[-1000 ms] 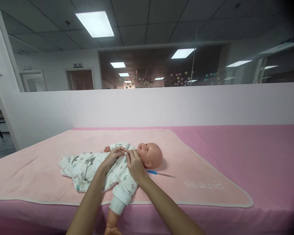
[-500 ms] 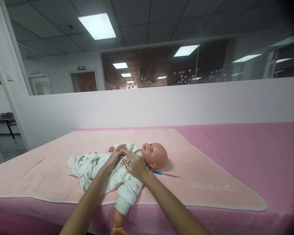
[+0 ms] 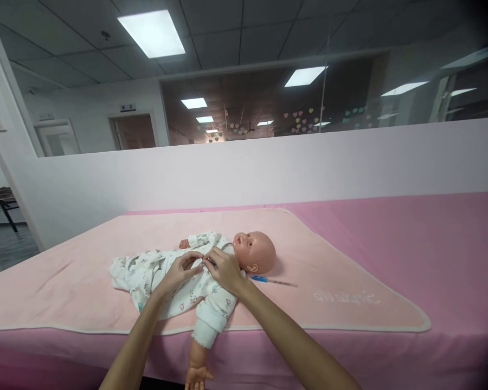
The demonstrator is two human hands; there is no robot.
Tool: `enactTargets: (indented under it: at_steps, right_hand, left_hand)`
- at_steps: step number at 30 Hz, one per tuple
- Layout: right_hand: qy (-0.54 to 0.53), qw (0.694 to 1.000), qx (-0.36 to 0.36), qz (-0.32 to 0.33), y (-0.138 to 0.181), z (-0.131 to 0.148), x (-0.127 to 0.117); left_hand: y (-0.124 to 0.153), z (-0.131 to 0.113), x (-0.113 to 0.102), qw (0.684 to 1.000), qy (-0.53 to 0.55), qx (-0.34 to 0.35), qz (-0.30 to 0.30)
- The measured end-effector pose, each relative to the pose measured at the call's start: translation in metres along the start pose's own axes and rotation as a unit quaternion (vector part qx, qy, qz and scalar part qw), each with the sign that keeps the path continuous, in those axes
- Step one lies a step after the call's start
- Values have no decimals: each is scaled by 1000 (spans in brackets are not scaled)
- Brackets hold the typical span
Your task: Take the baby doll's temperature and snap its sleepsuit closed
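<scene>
A baby doll [image 3: 257,252] lies on its back, head to the right, wearing a white patterned outfit [image 3: 179,304]. Both my hands meet at the chest of the outfit. My left hand [image 3: 181,271] has its thumb and fingers closed on the front cloth. My right hand [image 3: 224,270] pinches the cloth just beside it, close under the doll's chin. What exactly lies between the fingertips is too small to make out. The doll's near arm [image 3: 197,360] hangs over the front edge. A thermometer with a blue end [image 3: 273,281] lies beside the doll's head.
Under the doll is a peach mat [image 3: 85,281] with a pale border, spread on a pink-covered table [image 3: 443,260]. A white half wall [image 3: 301,170] with a window above it stands behind. At far left, a dark table [image 3: 5,205] shows through an opening.
My left hand has gone from lying flatter on the chest to a pinch at the cloth. The fingertips of both hands now meet at the outfit's front. The view has shifted slightly.
</scene>
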State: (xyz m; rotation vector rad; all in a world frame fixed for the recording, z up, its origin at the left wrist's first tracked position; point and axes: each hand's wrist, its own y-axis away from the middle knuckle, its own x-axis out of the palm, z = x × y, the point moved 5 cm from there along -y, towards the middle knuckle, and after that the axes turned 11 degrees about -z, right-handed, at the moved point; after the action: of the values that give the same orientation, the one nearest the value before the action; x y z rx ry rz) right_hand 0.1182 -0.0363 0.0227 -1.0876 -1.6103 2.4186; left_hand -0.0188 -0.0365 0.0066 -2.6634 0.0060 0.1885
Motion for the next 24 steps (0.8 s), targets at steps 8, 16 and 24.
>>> enactTargets:
  at_steps: [8,16,24]
  right_hand:
    - [27,1000,5,3,0,-3,5]
    - [34,999,10,12,0,-3,5]
    - [38,999,9,16,0,-3,5]
  left_hand:
    - [-1,0,-1,1000,-22,10,-6]
    - [0,3,-5,1000,-11,-15,-21]
    - [-1,-1,-3,1000,-15,-5,-19]
